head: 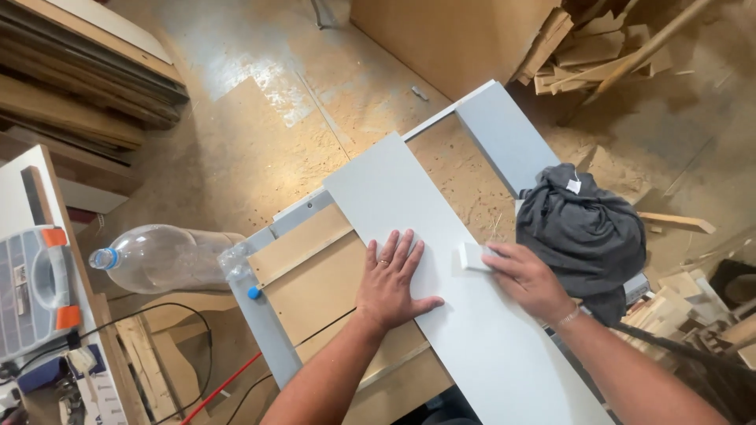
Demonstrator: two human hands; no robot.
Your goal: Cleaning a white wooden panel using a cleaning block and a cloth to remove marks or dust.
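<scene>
We count one white panel [441,299] lying across workbench [315,275], one small white block [473,256] at its right edge. Left hand [390,285] released, flat on panel, fingers spread. Right hand [529,277] grasping block. One grey cloth [587,228], one plastic bottle [157,258] nearby.

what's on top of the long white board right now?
On the long white laminated board: the left hand pressed flat, and a small white block held at its right edge by the right hand. The block's underside and the board beneath the palm are hidden.
</scene>
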